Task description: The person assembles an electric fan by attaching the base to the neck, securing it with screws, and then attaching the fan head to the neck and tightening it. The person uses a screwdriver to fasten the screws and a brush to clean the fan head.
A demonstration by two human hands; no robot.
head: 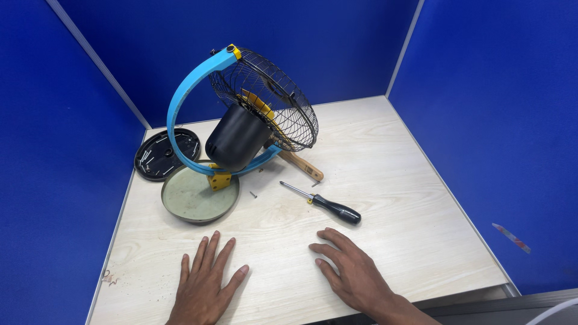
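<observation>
I see both of my hands lying flat, palms down, on a pale wooden table (385, 150) set between blue partition walls (494, 108). My left hand (205, 286) has its fingers (208, 253) spread apart and holds nothing. My right hand (355, 274) also rests empty, its fingers (331, 241) loosely spread and pointing up and to the left.

Nearest to my right fingertips, just beyond them, lies a screwdriver (325, 203) with a black handle and a thin metal shaft; it is apart from the hand, not touched. A small loose screw (253, 195) sits on the table beyond the gap between my two hands.

Beyond my left fingertips stands a small desk fan (241, 132): a round greenish base (192, 201), a blue curved frame, a black motor housing and a black wire cage tilted back. Left of the base lies a round black cover (162, 155) with small screws in it. A wooden handle (301, 167) pokes out from under the fan's cage.
</observation>
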